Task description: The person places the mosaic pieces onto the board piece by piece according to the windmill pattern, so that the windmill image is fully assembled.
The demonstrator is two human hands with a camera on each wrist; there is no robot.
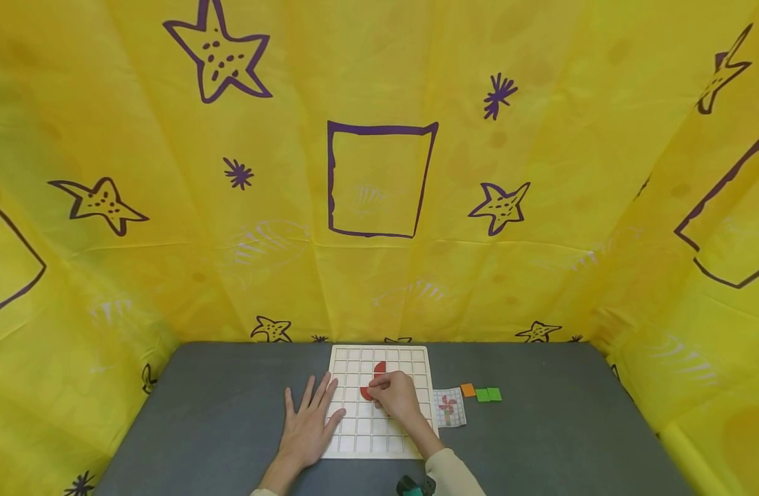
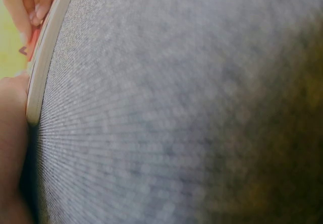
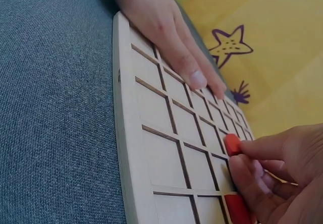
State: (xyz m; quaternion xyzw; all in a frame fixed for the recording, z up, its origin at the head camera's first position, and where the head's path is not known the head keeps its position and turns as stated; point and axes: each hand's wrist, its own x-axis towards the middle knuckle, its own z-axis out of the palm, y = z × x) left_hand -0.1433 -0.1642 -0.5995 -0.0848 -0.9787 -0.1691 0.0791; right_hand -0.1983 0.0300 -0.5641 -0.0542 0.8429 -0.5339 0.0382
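Note:
A pale wooden grid board (image 1: 348, 427) lies on the dark table. My right hand (image 1: 397, 398) is over its middle, thumb and forefinger pinching a small red tile (image 3: 232, 144) at a grid cell. In the head view this red tile (image 1: 366, 394) shows a curved edge, partly covered by the fingers. Another red tile (image 1: 381, 367), shaped like a quarter circle, lies in a cell farther back. A red tile (image 3: 237, 209) also sits under the right hand in the right wrist view. My left hand (image 1: 306, 424) rests at the board's left edge, fingers spread, fingertips touching the rim.
A pattern card (image 1: 449, 408) with a red pinwheel shape on a grid lies against the board's right side. Beyond it are an orange tile (image 1: 468, 390) and two green tiles (image 1: 488, 395). A dark object with a teal part (image 1: 412, 490) shows at the bottom edge. Yellow cloth (image 1: 379, 289) encloses the table.

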